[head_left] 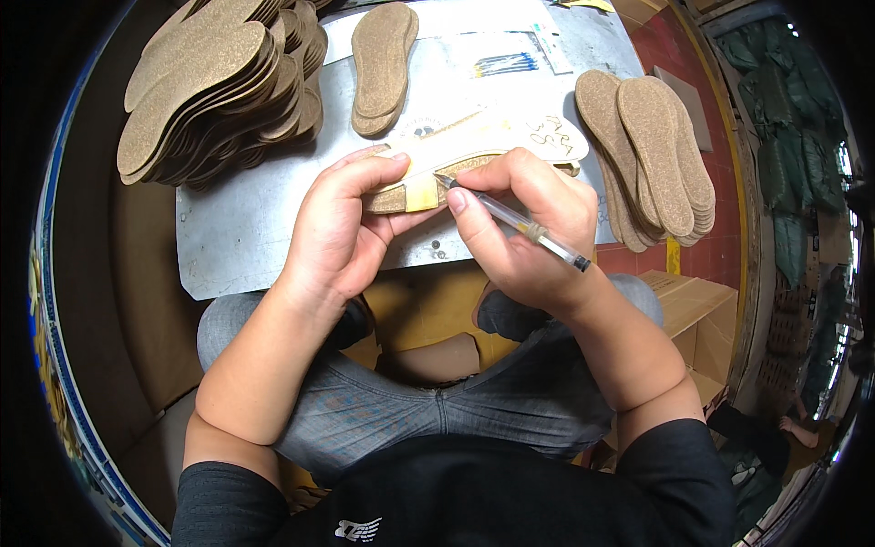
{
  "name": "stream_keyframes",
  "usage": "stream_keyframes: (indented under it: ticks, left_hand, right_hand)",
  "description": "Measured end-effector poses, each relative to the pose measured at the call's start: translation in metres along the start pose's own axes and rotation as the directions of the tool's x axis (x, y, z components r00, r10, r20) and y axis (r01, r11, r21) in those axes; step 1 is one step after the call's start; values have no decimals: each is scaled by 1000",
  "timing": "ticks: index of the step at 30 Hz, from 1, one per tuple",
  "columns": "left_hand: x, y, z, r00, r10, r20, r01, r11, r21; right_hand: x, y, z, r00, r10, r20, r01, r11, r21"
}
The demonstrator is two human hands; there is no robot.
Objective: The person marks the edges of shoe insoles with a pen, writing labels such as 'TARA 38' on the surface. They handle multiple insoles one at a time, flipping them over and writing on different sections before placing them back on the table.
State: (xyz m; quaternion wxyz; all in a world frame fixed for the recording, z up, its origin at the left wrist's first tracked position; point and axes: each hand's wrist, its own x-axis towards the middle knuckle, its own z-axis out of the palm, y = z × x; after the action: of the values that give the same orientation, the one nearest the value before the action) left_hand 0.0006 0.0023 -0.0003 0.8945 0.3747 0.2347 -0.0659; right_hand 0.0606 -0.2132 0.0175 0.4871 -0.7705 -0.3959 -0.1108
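My left hand (335,219) is closed on a brown speckled insole (386,200) with a pale shoe-sole template (515,134) laid over it, thumb on top and fingers underneath. Handwritten marks show on the template's right end. A yellow strip (422,194) crosses the near edge of the insole. In my right hand (547,214) is a clear-barrelled pen (518,221), its tip at the template's edge beside the yellow strip. Those right fingers pinch the pen close to its tip and also lie against the insole.
Tall stacks of brown insoles (205,100) stand at the left of the metal table (228,239). More insoles lie at the far middle (381,64) and at the right edge (654,150). Several blue pens (507,64) lie at the back. A cardboard box (693,314) stands at lower right.
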Motion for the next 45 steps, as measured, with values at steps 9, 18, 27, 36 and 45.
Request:
stream_keyframes:
  ticks: [9,18,27,36,45]
  left_hand:
    - [0,0,1,1000,0,-1,0,1000,-6]
    - [0,1,1,1000,10,8,-10,1000,7]
    - [3,3,-3,999,13,45,-12,1000,-12]
    - [1,6,-3,997,54,50,-54,998,15]
    - [2,7,-1,997,64,48,-63,998,-23]
  right_hand:
    - [1,2,2,1000,-14,-16,15,999,29]
    - [1,2,1,999,-34,-27,35,999,18]
    - [2,2,2,998,-30,-60,31,999,20]
    - [0,3,-1,997,-24,-75,24,1000,5]
    - [1,6,1,987,-89,-132,89,996,-5]
